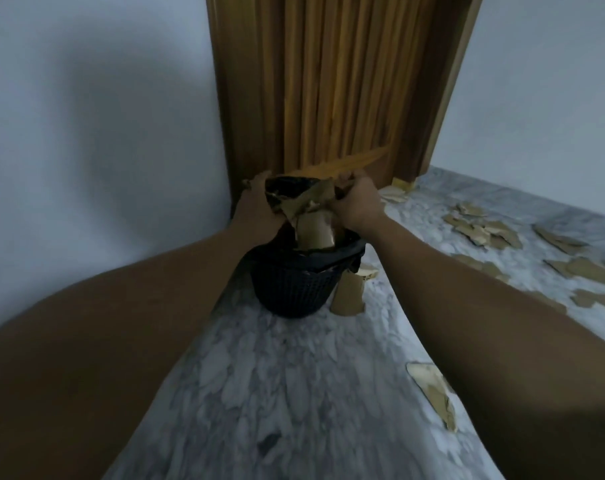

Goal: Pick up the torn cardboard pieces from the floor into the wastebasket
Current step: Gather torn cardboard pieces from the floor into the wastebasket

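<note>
Torn cardboard pieces, bunched, hang just above the black wastebasket by the far door. The left hand and right hand clutch the bunch from either side. It looks wider than the mouth, so bits may catch the rim and drop beside the leaning piece at its right. More scraps litter the floor further right.

Pale walls meet a marbled grey floor beside a wooden door.
</note>
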The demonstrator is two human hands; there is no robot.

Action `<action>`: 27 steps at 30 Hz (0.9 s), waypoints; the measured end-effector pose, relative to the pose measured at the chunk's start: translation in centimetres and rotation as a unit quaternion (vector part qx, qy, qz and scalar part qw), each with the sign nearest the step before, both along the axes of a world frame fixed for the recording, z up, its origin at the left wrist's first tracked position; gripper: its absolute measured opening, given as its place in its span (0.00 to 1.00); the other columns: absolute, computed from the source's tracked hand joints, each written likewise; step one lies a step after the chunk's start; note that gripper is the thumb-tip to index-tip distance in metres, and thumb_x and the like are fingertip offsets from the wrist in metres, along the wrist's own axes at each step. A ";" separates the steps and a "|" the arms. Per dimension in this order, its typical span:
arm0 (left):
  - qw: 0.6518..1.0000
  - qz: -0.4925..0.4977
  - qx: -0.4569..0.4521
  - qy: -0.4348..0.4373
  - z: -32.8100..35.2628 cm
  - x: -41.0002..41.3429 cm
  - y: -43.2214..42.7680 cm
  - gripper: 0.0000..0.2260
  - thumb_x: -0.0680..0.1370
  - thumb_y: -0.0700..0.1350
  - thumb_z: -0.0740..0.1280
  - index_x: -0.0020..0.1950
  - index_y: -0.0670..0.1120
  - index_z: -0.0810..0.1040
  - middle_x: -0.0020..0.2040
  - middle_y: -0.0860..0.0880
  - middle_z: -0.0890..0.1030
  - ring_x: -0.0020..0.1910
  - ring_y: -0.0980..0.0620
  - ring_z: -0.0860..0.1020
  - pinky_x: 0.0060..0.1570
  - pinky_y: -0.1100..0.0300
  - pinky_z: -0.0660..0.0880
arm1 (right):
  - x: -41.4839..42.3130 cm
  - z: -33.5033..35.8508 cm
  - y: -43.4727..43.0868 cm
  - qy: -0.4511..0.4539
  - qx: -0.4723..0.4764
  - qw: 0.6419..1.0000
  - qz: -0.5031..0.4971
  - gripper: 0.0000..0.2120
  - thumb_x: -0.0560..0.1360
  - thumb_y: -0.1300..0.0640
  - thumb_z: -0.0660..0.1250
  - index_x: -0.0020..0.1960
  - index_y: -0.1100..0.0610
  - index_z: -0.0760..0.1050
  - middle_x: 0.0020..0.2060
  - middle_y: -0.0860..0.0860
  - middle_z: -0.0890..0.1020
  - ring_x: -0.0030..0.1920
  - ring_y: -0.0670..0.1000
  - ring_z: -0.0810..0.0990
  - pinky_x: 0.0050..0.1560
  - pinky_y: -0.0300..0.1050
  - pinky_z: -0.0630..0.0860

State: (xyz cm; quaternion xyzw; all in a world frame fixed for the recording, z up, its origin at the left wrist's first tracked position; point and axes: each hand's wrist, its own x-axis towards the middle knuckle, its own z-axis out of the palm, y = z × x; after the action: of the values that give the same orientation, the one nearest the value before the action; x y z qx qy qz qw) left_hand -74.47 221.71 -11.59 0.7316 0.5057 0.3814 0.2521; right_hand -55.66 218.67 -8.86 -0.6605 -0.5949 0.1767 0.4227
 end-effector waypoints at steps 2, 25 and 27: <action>0.998 -0.009 -0.062 0.013 -0.7 0.1 0.3 0.46 0.76 0.47 0.72 0.80 0.48 0.40 0.75 0.45 0.65 0.71 0.45 0.66 0.62 0.63 0.61 | 1.1 -0.3 -0.1 0.029 -0.003 1.000 -0.006 0.22 0.70 0.59 0.77 0.59 0.59 0.71 0.54 0.57 0.77 0.56 0.56 0.76 0.52 0.47 0.75; 0.866 -0.212 -0.110 0.439 -17.7 24.3 -14.6 0.27 0.76 0.60 0.66 0.69 0.47 0.67 0.67 0.44 0.69 0.65 0.41 0.68 0.61 0.46 0.70 | 21.0 -16.3 -11.2 0.135 -0.331 0.922 -0.147 0.17 0.77 0.59 0.71 0.60 0.68 0.75 0.55 0.62 0.81 0.51 0.58 0.84 0.53 0.59 0.82; 0.864 -0.207 -0.121 0.444 -19.1 25.0 -15.5 0.30 0.75 0.61 0.66 0.70 0.47 0.64 0.67 0.43 0.67 0.66 0.40 0.67 0.61 0.45 0.69 | 21.8 -17.0 -10.8 0.119 -0.328 0.924 -0.158 0.15 0.77 0.61 0.71 0.60 0.69 0.76 0.53 0.62 0.81 0.48 0.58 0.84 0.48 0.56 0.83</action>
State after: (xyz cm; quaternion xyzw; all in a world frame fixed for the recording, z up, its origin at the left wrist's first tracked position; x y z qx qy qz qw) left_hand -49.51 206.17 -30.64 0.8751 0.4433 -0.1087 0.1607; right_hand -33.85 207.87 -25.84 -0.8216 -0.3375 0.3699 0.2724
